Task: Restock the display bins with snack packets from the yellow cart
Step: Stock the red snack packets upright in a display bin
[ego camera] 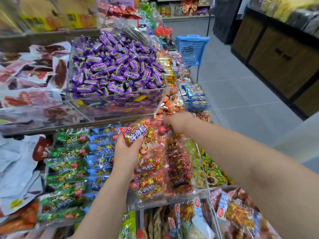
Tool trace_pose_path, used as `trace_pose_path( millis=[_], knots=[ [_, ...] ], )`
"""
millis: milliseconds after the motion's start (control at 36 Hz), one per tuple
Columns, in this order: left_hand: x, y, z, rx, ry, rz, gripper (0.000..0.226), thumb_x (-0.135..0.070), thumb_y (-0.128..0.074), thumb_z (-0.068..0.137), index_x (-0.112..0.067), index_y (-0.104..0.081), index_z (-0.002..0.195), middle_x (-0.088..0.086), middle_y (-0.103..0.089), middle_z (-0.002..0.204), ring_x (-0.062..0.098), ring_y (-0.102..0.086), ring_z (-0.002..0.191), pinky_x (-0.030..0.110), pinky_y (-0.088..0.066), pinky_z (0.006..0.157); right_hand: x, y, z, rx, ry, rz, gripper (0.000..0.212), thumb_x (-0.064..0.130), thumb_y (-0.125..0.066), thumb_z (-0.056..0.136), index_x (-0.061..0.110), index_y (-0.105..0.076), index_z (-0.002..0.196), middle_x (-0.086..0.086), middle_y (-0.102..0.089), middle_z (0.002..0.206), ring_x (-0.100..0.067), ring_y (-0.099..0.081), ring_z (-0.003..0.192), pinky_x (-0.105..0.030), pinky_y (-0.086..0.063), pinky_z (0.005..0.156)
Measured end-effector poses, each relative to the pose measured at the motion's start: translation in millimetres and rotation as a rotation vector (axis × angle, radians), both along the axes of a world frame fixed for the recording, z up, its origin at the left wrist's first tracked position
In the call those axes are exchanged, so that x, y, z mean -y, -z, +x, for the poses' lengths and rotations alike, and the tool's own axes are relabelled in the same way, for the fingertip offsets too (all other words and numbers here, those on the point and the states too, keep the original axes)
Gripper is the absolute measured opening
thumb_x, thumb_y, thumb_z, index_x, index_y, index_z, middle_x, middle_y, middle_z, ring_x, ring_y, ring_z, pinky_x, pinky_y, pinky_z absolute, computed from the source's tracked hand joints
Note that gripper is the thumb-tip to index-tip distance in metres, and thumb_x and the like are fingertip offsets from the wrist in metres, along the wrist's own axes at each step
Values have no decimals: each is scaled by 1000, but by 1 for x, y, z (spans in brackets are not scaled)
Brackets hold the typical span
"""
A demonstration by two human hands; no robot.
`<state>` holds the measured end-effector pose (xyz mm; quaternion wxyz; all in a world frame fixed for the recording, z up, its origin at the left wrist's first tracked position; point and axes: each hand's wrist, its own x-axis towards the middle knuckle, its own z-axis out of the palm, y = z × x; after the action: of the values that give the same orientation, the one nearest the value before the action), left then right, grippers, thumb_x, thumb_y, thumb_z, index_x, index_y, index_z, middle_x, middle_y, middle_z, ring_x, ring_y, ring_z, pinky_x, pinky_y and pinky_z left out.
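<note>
My left hand (pixel 126 150) grips a red and gold snack packet (pixel 138 133) by its lower end, above a clear bin (pixel 151 201) filled with the same red packets. My right hand (pixel 177 120) reaches to the far end of that bin, fingers curled down among the red packets there; what it holds is hidden. The yellow cart is not in view.
Green packets (pixel 67 169) and blue packets (pixel 101 156) fill the bins to the left. A bin of purple candies (pixel 117 66) sits on the tier above. A blue basket (pixel 191 49) stands in the aisle. Dark wooden cabinets (pixel 279 59) line the right side.
</note>
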<state>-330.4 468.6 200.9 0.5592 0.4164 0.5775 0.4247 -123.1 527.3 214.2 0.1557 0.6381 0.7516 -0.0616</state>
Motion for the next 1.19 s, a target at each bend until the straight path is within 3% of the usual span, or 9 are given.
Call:
trace_pose_path(
  millis=[222,306,417,528,667,750,861,972,1194],
  knots=[
    [-5,-2,-3,92,-7,-88,29,-22,-68,87,-19,-57,113,3,-73,103,29,-70,95,57,-52,88,20,36,9,37,-14,297,70,58,-57,79,18,-35,132,-11,-37,130,-32,-32,124,-45,-26,107],
    [-3,-3,2,135,5,-87,22,-25,-66,89,-27,-57,108,-6,-69,108,26,-65,106,58,-47,97,22,47,9,48,-61,400,68,46,-57,86,18,-26,139,-12,-31,138,-33,-27,128,-45,-20,108],
    [-3,-7,6,194,16,-192,79,-34,-64,89,-25,-16,152,3,-33,154,29,-38,137,60,-28,110,15,53,5,-14,38,382,65,38,-56,89,27,-21,143,-8,-29,141,-30,-23,132,-43,-14,112],
    [-2,-10,-1,185,87,-179,46,-33,-63,90,-20,-45,130,3,-66,123,25,-63,111,56,-45,99,10,47,-2,-124,133,276,69,34,-55,90,31,-15,146,-10,-14,150,-31,-7,141,-46,3,115],
    [-4,-17,-5,75,124,-82,90,-54,-75,66,-20,-39,142,6,-53,139,29,-53,125,57,-42,102,23,0,8,-891,299,453,30,12,-52,90,18,-64,117,-8,-55,124,-19,-50,115,-25,-41,90],
    [-2,-18,4,-56,247,-16,46,-45,-65,86,-22,-52,124,3,-64,123,19,-64,109,50,-49,96,37,-31,8,-1348,374,139,31,33,-66,85,39,-58,114,10,-62,116,6,-59,96,-6,-46,70],
    [-4,-10,25,-214,455,124,50,-42,-61,90,-29,-45,136,-6,-55,135,15,-52,125,41,-44,104,46,-38,9,-938,141,-100,61,44,-77,71,39,-53,126,16,-60,121,-2,-55,109,-21,-43,92],
    [-8,0,32,-596,525,271,86,-66,-61,75,-33,-27,147,-2,-31,152,19,-20,144,42,-24,115,51,-36,35,-694,127,7,30,39,-79,71,26,-65,94,17,-52,73,1,-46,66,-10,-36,58],
    [-21,28,53,-1363,719,377,96,-70,-32,89,-13,14,151,10,18,160,30,21,145,48,14,114,45,-25,57,-637,318,213,39,38,-76,75,26,-63,110,15,-55,84,-10,-55,78,-21,-37,59]
  ],
)
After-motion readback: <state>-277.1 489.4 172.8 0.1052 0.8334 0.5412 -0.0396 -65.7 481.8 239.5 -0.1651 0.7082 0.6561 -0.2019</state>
